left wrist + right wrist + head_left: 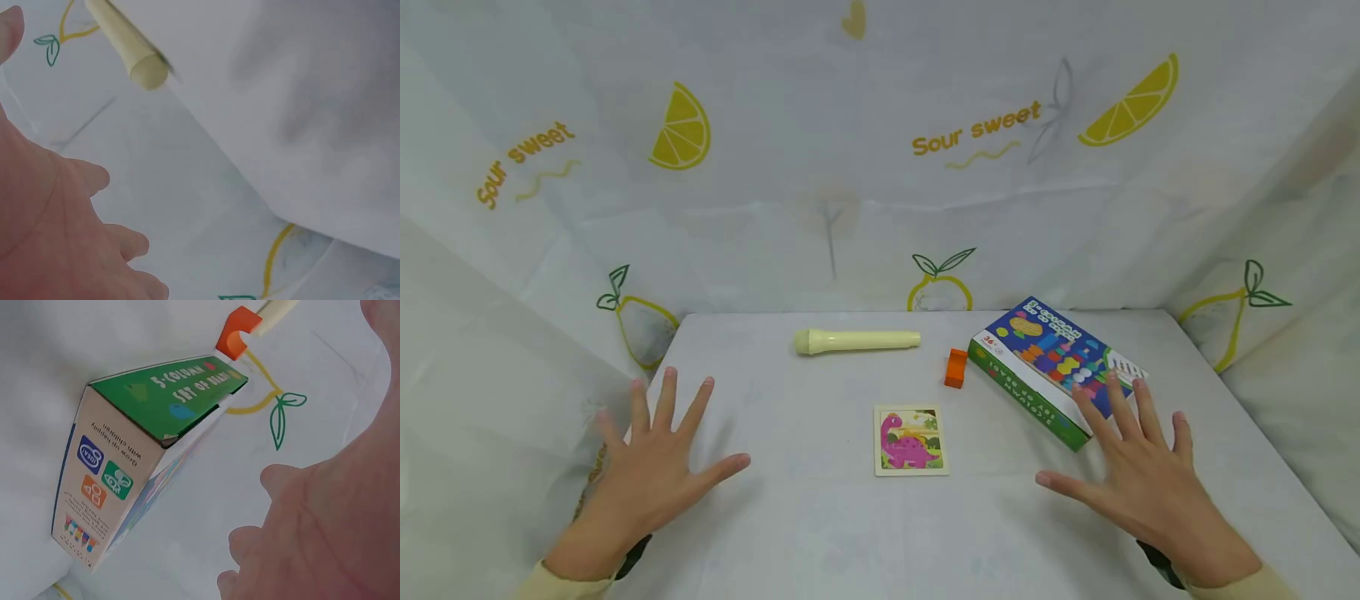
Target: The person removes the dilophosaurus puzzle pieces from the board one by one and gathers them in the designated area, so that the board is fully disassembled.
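Note:
Spread wide, my left hand (651,479) hovers over the table's left side with nothing in it. My right hand (1146,475) is spread in the same way at the right, its fingertips overlapping the near corner of a blue and green bead-set box (1052,367) in the head view. Between the hands lies a square dinosaur puzzle (912,441) showing a pink dinosaur. Behind it is a pale yellow toy microphone (861,341), lying on its side. A small orange block (955,368) with a curved notch stands beside the box's left corner.
A white cloth covers the table (805,533). At the back and sides hangs a white curtain (820,100) printed with lemons and lettering. The box lies slantwise on the right half of the table.

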Demonstrator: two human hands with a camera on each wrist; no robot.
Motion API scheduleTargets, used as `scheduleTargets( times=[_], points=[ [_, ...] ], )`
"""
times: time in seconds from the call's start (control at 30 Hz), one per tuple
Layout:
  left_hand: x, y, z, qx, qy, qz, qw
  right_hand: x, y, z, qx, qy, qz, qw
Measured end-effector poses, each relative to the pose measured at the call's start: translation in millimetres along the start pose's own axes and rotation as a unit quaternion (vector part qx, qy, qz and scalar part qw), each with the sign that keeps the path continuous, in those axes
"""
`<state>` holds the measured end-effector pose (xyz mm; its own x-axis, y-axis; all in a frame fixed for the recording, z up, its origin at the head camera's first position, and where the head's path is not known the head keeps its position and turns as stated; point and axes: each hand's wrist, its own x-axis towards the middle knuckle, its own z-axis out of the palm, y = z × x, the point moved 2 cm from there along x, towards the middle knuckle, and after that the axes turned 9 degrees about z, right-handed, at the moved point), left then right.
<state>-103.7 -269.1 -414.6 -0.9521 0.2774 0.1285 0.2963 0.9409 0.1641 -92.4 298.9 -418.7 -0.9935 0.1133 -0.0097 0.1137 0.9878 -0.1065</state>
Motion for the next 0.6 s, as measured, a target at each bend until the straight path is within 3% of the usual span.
scheduleTargets(
  times=[0.17,0.33,0.6],
  points=[
    [18.7,23.5,23.0,-0.037,-0.015,0.017,0.9991,5.5,-22,0,0.02,0.004,-0.022,0.9995],
    [43.0,54.5,48.5,-0.062,-0.019,0.04,0.9971,14.2,-52,3,0.055,0.0,-0.082,0.9951],
    [83.8,107.6,68.8,-0.134,-0.037,0.101,0.9851,28.7,-103,27,0.107,-0.036,-0.16,0.9806]
  ],
)
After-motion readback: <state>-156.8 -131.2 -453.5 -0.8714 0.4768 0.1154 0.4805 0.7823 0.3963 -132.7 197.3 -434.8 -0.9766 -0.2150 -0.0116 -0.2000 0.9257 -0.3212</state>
